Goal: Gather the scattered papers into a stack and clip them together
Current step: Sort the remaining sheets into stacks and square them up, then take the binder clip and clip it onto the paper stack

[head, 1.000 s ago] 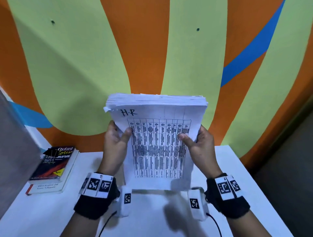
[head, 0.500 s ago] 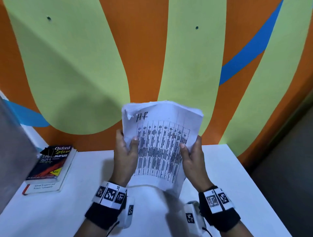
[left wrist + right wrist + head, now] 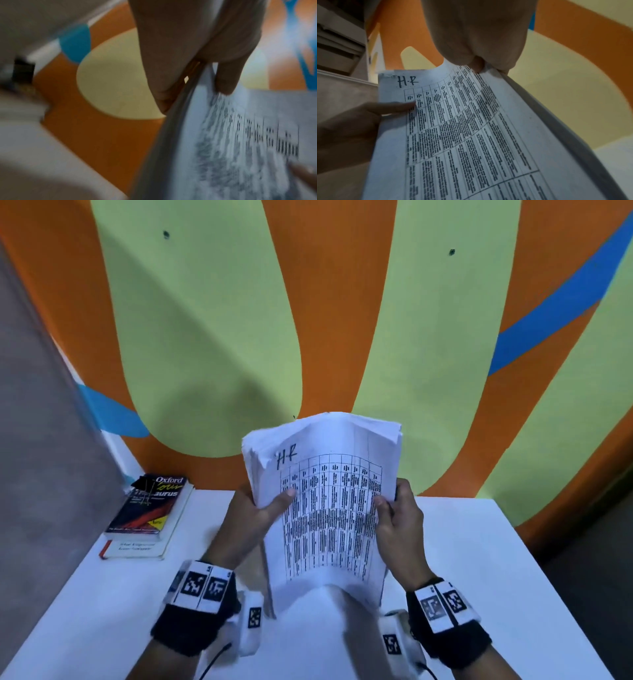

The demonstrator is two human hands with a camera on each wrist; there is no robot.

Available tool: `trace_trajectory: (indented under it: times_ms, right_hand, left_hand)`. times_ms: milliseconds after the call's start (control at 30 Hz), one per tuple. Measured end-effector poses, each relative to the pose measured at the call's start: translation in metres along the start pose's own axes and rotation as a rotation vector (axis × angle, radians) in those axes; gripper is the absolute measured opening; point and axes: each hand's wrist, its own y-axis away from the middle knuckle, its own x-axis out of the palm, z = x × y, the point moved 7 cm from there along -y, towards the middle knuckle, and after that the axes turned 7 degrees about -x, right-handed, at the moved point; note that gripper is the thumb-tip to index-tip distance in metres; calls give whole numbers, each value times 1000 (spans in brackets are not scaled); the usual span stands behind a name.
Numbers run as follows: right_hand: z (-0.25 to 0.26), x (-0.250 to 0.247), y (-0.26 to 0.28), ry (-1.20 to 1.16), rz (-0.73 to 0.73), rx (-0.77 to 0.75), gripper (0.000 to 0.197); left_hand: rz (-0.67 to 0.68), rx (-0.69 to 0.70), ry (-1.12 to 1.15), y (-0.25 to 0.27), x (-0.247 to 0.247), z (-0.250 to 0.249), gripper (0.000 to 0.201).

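A thick stack of white papers [image 3: 329,508] stands upright on its lower edge on the white table [image 3: 479,559], bowed toward me. Its top sheet carries a printed grid and the handwritten letters "H-R". My left hand [image 3: 263,508] grips the stack's left edge, thumb on the front sheet. At the right edge my right hand [image 3: 394,508] grips it the same way. The left wrist view shows the left thumb [image 3: 224,79] pressed on the blurred sheet [image 3: 240,148]. The stack [image 3: 462,128] and the left thumb [image 3: 393,106] fill the right wrist view. A black binder clip [image 3: 144,482] lies on the books at the left.
Two books [image 3: 150,508], the upper an Oxford thesaurus, are stacked at the table's back left corner. A wall painted orange, green and blue [image 3: 308,320] rises right behind the table. A grey surface [image 3: 41,457] borders the left side.
The stack has come down from being held up in the air and its lower edge now meets the table. Both hands moved inward and it bows more.
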Motion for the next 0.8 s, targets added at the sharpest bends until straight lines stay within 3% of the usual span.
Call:
trace_trajectory:
  times_ms: [67,133,167,300,400,467,533,667,800]
  right_hand:
    - [7,25,-1,-42,61,-8,28]
    - [18,53,-3,-82,105,-19,27]
    - [22,65,-3,-92,123,-26,26]
    - [54,125,-3,-143,271,-47,7]
    - [64,176,-5,-131,432,-63,19]
    - [66,215,-2,-115,561,-88,14]
    - [66,252,-2,33,655,-201,26]
    - [81,335,6,536,867,-575,45]
    - [90,402,10,735,978,-795,50]
  left_hand:
    - [-81,57,-86,10,-25,-6,7]
    - [-170,68,-172,18,-53,-5,34]
    - [-214,72,-196,23,-66,-6,38]
    - [-390,75,-275,55,-125,-21,42]
    - [-499,58,-349,80,-167,-25,42]
    - [-552,32,-406,98,-194,-25,44]
    - [-613,17,-447,115,-214,-27,43]
    - [-773,-31,-509,136,-255,-25,34]
    - [-833,21,-663,138,-280,-27,24]
